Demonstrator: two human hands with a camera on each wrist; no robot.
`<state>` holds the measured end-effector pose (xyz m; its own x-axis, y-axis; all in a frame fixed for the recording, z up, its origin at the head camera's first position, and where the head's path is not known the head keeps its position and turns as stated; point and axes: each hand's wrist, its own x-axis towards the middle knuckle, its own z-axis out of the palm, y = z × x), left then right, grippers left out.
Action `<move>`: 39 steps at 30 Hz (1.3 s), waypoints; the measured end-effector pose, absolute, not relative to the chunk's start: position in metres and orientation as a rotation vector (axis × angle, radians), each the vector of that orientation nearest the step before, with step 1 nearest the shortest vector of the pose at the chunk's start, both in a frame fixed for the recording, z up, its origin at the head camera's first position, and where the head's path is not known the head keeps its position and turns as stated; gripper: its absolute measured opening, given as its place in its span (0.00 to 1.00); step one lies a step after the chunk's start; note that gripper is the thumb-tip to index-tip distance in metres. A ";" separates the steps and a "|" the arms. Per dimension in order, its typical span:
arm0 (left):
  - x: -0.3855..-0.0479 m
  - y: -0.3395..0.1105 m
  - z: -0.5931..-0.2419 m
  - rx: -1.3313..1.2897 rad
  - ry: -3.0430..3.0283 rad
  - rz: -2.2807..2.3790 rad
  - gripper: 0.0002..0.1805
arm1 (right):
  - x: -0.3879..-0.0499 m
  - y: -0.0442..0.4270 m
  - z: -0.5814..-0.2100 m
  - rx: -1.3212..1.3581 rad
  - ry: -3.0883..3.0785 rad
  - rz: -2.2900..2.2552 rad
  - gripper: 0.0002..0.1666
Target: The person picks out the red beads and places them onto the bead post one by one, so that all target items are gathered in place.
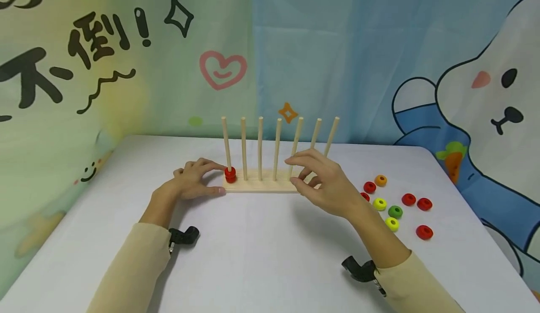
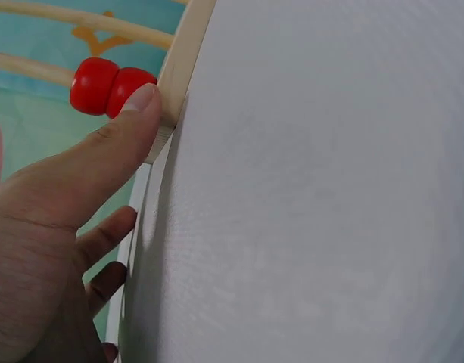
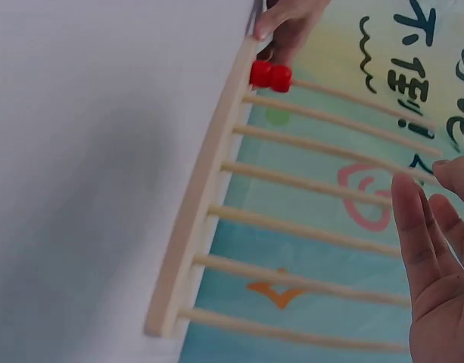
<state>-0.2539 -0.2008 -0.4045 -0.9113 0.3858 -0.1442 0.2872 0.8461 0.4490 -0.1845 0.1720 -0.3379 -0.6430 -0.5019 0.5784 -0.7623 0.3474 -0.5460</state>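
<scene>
A wooden peg rack (image 1: 261,187) stands on the table, its several upright pegs in a row along a flat base. Two red beads (image 1: 230,175) sit stacked at the bottom of the leftmost peg. At that end, my left hand (image 1: 194,179) holds the base, thumb at the front corner and forefinger behind. The left wrist view has the thumb (image 2: 141,106) beside the lower red bead; its other fingers hang free. My right hand (image 1: 325,182) hovers before the right-hand pegs, fingers loosely bent and holding nothing. It hides the lower parts of those pegs.
Loose beads lie on the table to the right: several red ones (image 1: 424,232), two yellow ones (image 1: 392,224), a green one (image 1: 395,212) and an orange one (image 1: 380,180). A printed cloth (image 1: 320,60) hangs behind the white table (image 1: 253,257).
</scene>
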 end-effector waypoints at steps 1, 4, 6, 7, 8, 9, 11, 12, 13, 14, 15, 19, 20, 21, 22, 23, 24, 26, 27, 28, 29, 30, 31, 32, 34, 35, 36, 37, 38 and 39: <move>-0.253 -0.202 -0.405 0.512 2.794 0.629 0.41 | -0.183 0.175 -0.339 1.117 -2.311 1.192 0.27; -0.253 -0.203 -0.404 0.502 2.796 0.637 0.41 | -0.180 0.183 -0.340 1.086 -2.324 1.204 0.27; -0.253 -0.203 -0.403 0.504 2.791 0.641 0.41 | -0.178 0.188 -0.339 1.064 -2.344 1.186 0.27; -0.254 -0.203 -0.404 0.503 2.787 0.642 0.41 | -0.177 0.190 -0.339 1.058 -2.355 1.171 0.27; -0.255 -0.202 -0.404 0.503 2.785 0.640 0.41 | -0.176 0.192 -0.339 1.050 -2.368 1.158 0.27; -0.255 -0.202 -0.404 0.502 2.784 0.639 0.41 | -0.175 0.195 -0.339 1.047 -2.378 1.148 0.28; -0.255 -0.201 -0.405 0.494 2.780 0.640 0.41 | -0.173 0.201 -0.339 1.035 -2.396 1.130 0.28; -0.255 -0.201 -0.406 0.485 2.780 0.637 0.41 | -0.172 0.204 -0.340 1.027 -2.404 1.116 0.29; -0.255 -0.201 -0.407 0.485 2.781 0.638 0.41 | -0.172 0.208 -0.341 1.015 -2.412 1.099 0.29; -0.255 -0.200 -0.407 0.486 2.781 0.641 0.41 | -0.171 0.212 -0.342 1.001 -2.420 1.085 0.29; -0.254 -0.200 -0.407 0.486 2.779 0.645 0.41 | -0.170 0.217 -0.343 0.985 -2.430 1.071 0.29; -0.254 -0.200 -0.406 0.490 2.774 0.649 0.42 | -0.167 0.234 -0.346 0.910 -2.483 0.975 0.30; -0.254 -0.200 -0.406 0.492 2.773 0.652 0.42 | -0.167 0.238 -0.347 0.902 -2.490 0.957 0.30; -0.255 -0.201 -0.406 0.494 2.773 0.655 0.41 | -0.166 0.242 -0.348 0.890 -2.499 0.936 0.31; -0.255 -0.201 -0.406 0.503 2.774 0.657 0.41 | -0.165 0.246 -0.349 0.879 -2.505 0.916 0.31; -0.255 -0.201 -0.406 0.506 2.774 0.659 0.41 | -0.165 0.249 -0.350 0.874 -2.508 0.907 0.32; -0.255 -0.201 -0.407 0.509 2.775 0.659 0.41 | -0.164 0.252 -0.351 0.866 -2.512 0.893 0.32; -0.256 -0.202 -0.406 0.522 2.777 0.667 0.41 | -0.163 0.259 -0.352 0.855 -2.518 0.884 0.33; -0.256 -0.202 -0.406 0.524 2.778 0.670 0.41 | -0.162 0.261 -0.352 0.844 -2.524 0.880 0.33; -0.256 -0.201 -0.406 0.520 2.778 0.670 0.41 | -0.161 0.264 -0.352 0.840 -2.528 0.876 0.32; -0.256 -0.201 -0.405 0.513 2.777 0.672 0.41 | -0.160 0.266 -0.352 0.838 -2.529 0.875 0.32; -0.256 -0.201 -0.405 0.511 2.777 0.675 0.41 | -0.159 0.269 -0.352 0.832 -2.535 0.867 0.32; -0.255 -0.201 -0.404 0.513 2.778 0.678 0.41 | -0.158 0.272 -0.352 0.830 -2.538 0.858 0.32; -0.255 -0.201 -0.404 0.512 2.779 0.676 0.41 | -0.158 0.275 -0.352 0.826 -2.541 0.850 0.32; -0.255 -0.201 -0.405 0.499 2.782 0.671 0.41 | -0.156 0.281 -0.353 0.818 -2.547 0.838 0.31; -0.255 -0.201 -0.405 0.499 2.783 0.670 0.40 | -0.155 0.284 -0.353 0.810 -2.556 0.833 0.31; -0.255 -0.201 -0.406 0.498 2.784 0.670 0.40 | -0.155 0.288 -0.354 0.803 -2.565 0.824 0.31; -0.255 -0.201 -0.407 0.498 2.785 0.670 0.40 | -0.154 0.291 -0.355 0.793 -2.575 0.822 0.30; -0.255 -0.201 -0.407 0.498 2.783 0.672 0.40 | -0.153 0.294 -0.357 0.780 -2.586 0.821 0.30; -0.255 -0.201 -0.407 0.499 2.783 0.670 0.40 | -0.152 0.297 -0.358 0.774 -2.596 0.819 0.30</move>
<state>-0.2550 -0.2011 -0.4074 -0.9141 0.3785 -0.1454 0.2708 0.8367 0.4759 -0.1517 0.2972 -0.3580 -0.8058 -0.4011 0.4357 -0.5785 0.6906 -0.4341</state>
